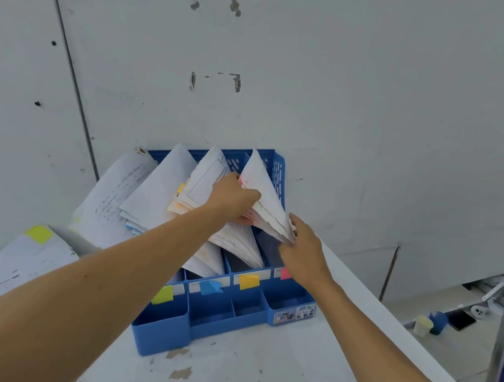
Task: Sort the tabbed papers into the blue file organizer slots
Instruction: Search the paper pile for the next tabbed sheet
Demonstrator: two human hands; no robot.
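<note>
Blue file organizer [220, 314] sits on desk [259, 361] against wall, w/ papers leaning in its slots. Left hand [233, 195] grips pink-tabbed papers [263, 192] in the rightmost slot, fingers curled over the top, thumb under. Right hand [303, 251] touches that stack's lower edge; can't tell if it's pinching. Loose sheets [16, 260] w/ yellow tab lie at desk's left.
</note>
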